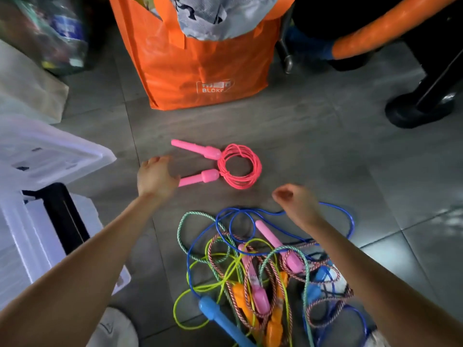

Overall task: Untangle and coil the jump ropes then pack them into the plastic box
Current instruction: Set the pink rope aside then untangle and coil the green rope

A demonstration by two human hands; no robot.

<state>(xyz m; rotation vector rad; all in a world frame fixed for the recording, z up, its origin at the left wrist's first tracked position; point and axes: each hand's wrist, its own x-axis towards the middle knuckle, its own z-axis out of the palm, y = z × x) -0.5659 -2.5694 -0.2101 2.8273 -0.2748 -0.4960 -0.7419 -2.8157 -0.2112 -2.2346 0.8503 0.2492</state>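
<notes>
1. The step in hand seems to be packing the finished rope. The coiled pink jump rope (239, 166) lies on the floor (325, 146), between the orange bag (200, 66) and the tangled ropes (263, 266).
2. The left hand (156, 175) is open, with its fingers relaxed, just beside the end of the lower handle (198, 177). I cannot tell if it touches the handle.
3. The right hand (297, 202) hangs over the tangle with its fingers loosely curled, and it seems to hold nothing.
4. To do it well, I would take both handles together and support the coil from below. If only one handle is lifted, the loops will probably fall open again.
5. The plastic box (17, 234) stands at the left, with its lid (50, 151) raised. The coil should go in flat, against a wall, so that room is left for the other ropes.
6. The pink rope is thin and smooth, in several round loops. Its upper handle (198, 149) and lower handle spread apart towards the left. The cord looks springy, so the coil may loosen easily.
</notes>
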